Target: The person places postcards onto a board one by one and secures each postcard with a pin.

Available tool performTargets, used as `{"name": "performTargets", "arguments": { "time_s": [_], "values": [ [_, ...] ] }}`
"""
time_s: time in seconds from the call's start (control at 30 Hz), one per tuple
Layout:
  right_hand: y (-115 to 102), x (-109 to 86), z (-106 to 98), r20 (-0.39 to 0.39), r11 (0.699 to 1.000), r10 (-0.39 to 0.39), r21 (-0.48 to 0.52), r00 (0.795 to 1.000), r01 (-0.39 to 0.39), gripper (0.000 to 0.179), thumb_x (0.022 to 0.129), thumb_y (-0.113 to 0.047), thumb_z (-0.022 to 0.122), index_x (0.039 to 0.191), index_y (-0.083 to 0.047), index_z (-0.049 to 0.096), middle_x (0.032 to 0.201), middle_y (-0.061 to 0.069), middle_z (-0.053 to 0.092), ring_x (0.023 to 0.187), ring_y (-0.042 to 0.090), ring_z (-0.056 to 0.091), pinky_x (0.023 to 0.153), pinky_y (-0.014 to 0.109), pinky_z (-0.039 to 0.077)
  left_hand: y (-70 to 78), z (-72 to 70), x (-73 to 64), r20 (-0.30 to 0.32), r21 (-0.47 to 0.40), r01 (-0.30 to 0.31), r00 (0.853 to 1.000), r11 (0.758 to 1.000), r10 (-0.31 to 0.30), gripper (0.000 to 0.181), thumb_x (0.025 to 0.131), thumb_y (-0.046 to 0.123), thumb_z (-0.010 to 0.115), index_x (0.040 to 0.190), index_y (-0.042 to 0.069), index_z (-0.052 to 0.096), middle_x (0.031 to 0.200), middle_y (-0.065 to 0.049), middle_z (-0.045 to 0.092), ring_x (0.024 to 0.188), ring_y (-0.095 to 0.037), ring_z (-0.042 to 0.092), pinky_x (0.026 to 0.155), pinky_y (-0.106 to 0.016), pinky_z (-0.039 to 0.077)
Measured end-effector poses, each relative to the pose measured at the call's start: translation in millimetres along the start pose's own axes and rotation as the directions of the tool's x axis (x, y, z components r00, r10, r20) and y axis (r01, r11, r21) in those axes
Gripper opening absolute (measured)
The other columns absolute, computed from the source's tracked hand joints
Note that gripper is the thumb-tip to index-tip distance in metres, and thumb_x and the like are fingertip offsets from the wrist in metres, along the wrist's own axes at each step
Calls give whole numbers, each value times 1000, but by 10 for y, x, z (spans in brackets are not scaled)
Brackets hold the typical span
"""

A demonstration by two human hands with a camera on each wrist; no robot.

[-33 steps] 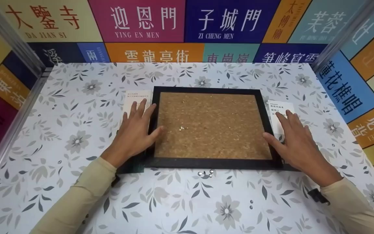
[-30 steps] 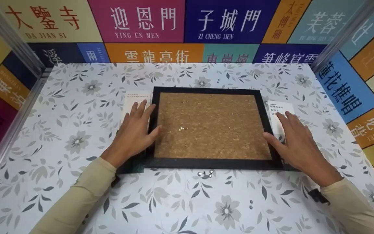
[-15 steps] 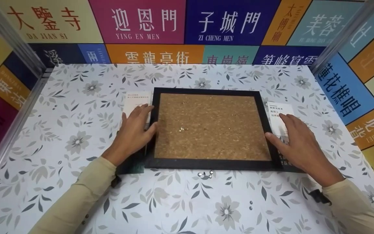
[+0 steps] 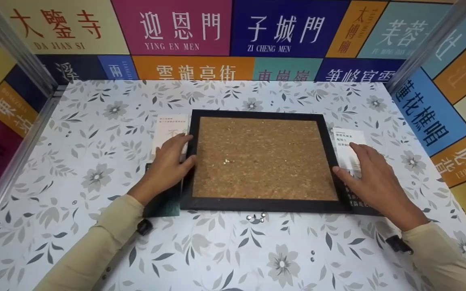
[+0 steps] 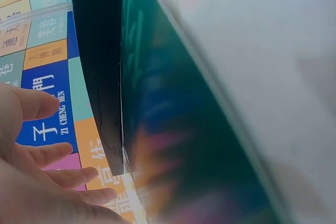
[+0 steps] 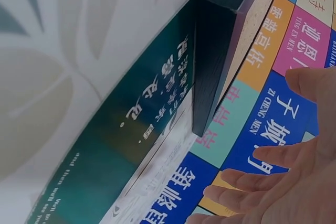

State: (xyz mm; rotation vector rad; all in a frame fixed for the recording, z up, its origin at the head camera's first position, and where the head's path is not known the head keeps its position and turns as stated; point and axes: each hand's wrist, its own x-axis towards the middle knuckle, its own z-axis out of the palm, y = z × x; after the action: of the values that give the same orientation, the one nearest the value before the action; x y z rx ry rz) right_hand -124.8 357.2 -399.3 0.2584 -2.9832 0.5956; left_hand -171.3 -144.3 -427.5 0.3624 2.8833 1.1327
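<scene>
A cork board [image 4: 265,159] with a black frame lies flat on the table in the head view. Beside its left edge is my left hand [image 4: 167,163], thumb at the frame and fingers over a white and dark green printed item [image 4: 167,208]. My right hand [image 4: 374,178] is on the other side, its thumb at the right frame edge, above a similar printed item [image 4: 348,139]. Both wrist views show the fingers apart with nothing gripped. Whether the thumbs touch the frame, and how far the printed items go under it, I cannot tell.
Several small silver thumbtacks [image 4: 257,217] lie just in front of the board. Small shiny bits [image 4: 227,161] sit on the cork. A floral cloth [image 4: 233,258] covers the table, and colourful panels with large characters [image 4: 176,28] wall in the back and sides.
The left hand has drawn back slightly, its thumb shifting from the cork's edge to the frame. The right hand has slid a little right and nearer. The board stays in place.
</scene>
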Motion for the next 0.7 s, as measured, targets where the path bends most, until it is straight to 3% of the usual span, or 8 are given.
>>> {"name": "performTargets", "arguments": {
  "time_s": [0.33,0.7],
  "values": [
    [79,28,-4,-5,1000,28,11,1000,-28,84,108,-44,71,166,5,36,162,41,38,146,63,37,111,80,34,-43,18,22,-4,-25,5,1000,1000,-5,58,109,17,65,162,0,49,171,-27,40,162,-44,30,124,-83,7],
    [230,122,9,32,994,109,-30,993,-108,89,106,-48,71,164,11,37,158,45,40,143,66,38,110,81,35,-72,46,42,-17,-60,-15,1000,998,14,54,108,11,66,158,-2,52,166,-26,47,158,-44,37,124,-82,13]
  ]
}}
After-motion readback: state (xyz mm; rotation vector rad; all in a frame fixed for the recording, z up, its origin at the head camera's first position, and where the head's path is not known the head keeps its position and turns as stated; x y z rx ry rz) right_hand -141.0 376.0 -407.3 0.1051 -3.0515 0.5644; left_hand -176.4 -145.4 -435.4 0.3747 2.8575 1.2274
